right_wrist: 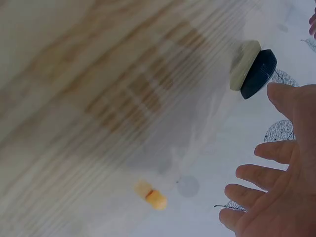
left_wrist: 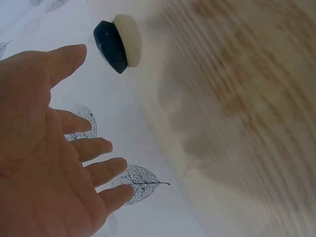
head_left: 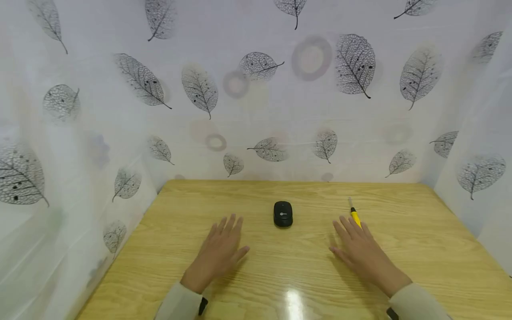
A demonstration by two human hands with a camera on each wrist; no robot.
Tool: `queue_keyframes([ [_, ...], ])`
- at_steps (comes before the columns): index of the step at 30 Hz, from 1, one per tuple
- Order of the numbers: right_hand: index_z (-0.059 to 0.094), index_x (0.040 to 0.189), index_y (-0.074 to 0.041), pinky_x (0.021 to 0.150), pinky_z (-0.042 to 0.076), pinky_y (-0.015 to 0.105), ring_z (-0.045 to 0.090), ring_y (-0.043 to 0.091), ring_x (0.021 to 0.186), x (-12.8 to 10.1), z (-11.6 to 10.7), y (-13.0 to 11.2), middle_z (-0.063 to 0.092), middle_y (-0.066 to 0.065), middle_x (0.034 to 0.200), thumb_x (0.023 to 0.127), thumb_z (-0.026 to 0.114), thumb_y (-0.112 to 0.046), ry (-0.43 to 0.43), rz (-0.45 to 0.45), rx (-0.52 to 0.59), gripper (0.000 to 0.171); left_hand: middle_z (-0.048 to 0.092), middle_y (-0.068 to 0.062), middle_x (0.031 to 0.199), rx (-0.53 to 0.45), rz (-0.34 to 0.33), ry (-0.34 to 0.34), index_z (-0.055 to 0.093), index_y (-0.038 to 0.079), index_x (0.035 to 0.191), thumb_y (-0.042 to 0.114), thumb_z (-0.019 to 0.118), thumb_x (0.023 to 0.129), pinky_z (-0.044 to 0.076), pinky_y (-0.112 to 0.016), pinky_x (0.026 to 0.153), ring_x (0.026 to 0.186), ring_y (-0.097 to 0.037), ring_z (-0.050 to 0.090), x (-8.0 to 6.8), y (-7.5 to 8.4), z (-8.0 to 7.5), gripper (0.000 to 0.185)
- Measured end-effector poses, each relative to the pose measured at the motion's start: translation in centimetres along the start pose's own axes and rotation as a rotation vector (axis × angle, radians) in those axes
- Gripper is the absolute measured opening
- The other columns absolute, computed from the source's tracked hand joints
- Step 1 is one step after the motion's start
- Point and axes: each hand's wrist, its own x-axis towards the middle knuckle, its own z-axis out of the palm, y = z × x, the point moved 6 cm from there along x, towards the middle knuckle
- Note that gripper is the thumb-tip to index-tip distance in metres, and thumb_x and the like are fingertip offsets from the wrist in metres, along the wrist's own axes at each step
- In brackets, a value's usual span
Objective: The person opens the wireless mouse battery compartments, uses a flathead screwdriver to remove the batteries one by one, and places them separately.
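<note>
I see both hands, left (head_left: 219,251) and right (head_left: 360,249), fingers spread and holding nothing, over the table (head_left: 420,249), mouse (head_left: 283,214) between, screwdriver (head_left: 354,214) by right fingertips.

1 mouse (head_left: 283,214), 1 yellow screwdriver (head_left: 354,215), 1 table (head_left: 420,231)
</note>
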Motion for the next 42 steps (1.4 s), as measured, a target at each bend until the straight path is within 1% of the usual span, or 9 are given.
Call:
queue_keyframes([
  [2,0.043,0.147,0.007,0.112,0.027,0.069,0.037,0.053,0.138,0.5,0.2,-0.4,0.040,0.033,0.151,0.101,0.064,-0.034,-0.007,-0.015,0.000,0.065,0.024,-0.024,0.162,-0.015,0.011,-0.027,0.025,0.001,0.159,0.044,0.056,0.103,0.023,-0.063,0.118,0.147,-0.045,0.027,0.6,0.2,0.1,0.077],
  [7,0.045,0.146,0.006,0.113,0.028,0.068,0.042,0.051,0.135,1.6,0.6,-1.3,0.043,0.031,0.149,0.100,0.066,-0.032,-0.038,-0.036,0.014,0.063,0.020,-0.024,0.163,-0.084,0.017,-0.098,0.020,0.001,0.160,0.044,0.054,0.104,0.021,-0.061,0.120,0.148,-0.044,0.025,1.9,0.6,0.6,0.078],
  [11,0.047,0.145,0.006,0.114,0.029,0.066,0.045,0.049,0.133,2.5,0.8,-1.9,0.046,0.030,0.147,0.100,0.066,-0.032,-0.049,-0.051,0.024,0.062,0.019,-0.021,0.164,-0.108,0.013,-0.124,0.017,0.005,0.162,0.044,0.054,0.104,0.020,-0.060,0.120,0.149,-0.043,0.024,2.9,0.9,1.0,0.079],
  [18,0.048,0.143,0.008,0.112,0.036,0.062,0.048,0.047,0.131,4.3,1.7,-2.7,0.048,0.031,0.144,0.097,0.071,-0.027,-0.058,-0.080,0.094,0.062,0.026,-0.023,0.162,-0.114,0.061,-0.097,0.025,0.006,0.160,0.044,0.056,0.103,0.027,-0.057,0.119,0.147,-0.043,0.030,4.5,2.0,1.1,0.075],
  [23,0.046,0.144,0.008,0.110,0.039,0.061,0.050,0.047,0.129,5.6,2.5,-3.1,0.048,0.031,0.143,0.097,0.071,-0.026,-0.091,-0.070,0.129,0.063,0.031,-0.023,0.160,-0.121,0.067,-0.083,0.033,0.006,0.157,0.043,0.060,0.102,0.030,-0.053,0.119,0.145,-0.041,0.035,5.3,2.6,1.3,0.072],
  [30,0.045,0.146,0.008,0.104,0.047,0.058,0.055,0.047,0.123,7.8,3.5,-3.4,0.052,0.031,0.140,0.097,0.071,-0.027,-0.121,-0.056,0.147,0.065,0.040,-0.020,0.156,-0.074,0.094,-0.053,0.040,0.006,0.154,0.043,0.064,0.099,0.038,-0.051,0.115,0.142,-0.035,0.042,7.0,3.8,1.7,0.070],
  [33,0.043,0.146,0.009,0.103,0.047,0.057,0.056,0.047,0.122,8.8,3.9,-3.6,0.052,0.031,0.139,0.098,0.070,-0.027,-0.139,-0.059,0.153,0.066,0.043,-0.018,0.155,-0.051,0.094,-0.048,0.041,0.007,0.154,0.045,0.064,0.099,0.041,-0.051,0.112,0.141,-0.033,0.044,7.9,4.1,2.2,0.070],
  [36,0.040,0.148,0.009,0.104,0.047,0.057,0.056,0.046,0.123,9.6,4.3,-3.7,0.052,0.031,0.139,0.098,0.070,-0.028,-0.166,-0.036,0.176,0.069,0.045,-0.016,0.154,-0.041,0.089,-0.047,0.041,0.008,0.154,0.044,0.066,0.098,0.042,-0.050,0.111,0.140,-0.032,0.045,8.8,4.2,2.6,0.070],
  [42,0.034,0.152,0.007,0.102,0.048,0.057,0.057,0.047,0.121,10.5,4.9,-3.7,0.053,0.033,0.137,0.097,0.071,-0.027,-0.204,0.013,0.234,0.074,0.048,-0.018,0.151,-0.088,0.076,-0.042,0.042,0.011,0.153,0.040,0.072,0.095,0.044,-0.055,0.108,0.137,-0.036,0.049,9.8,4.3,3.1,0.072],
])
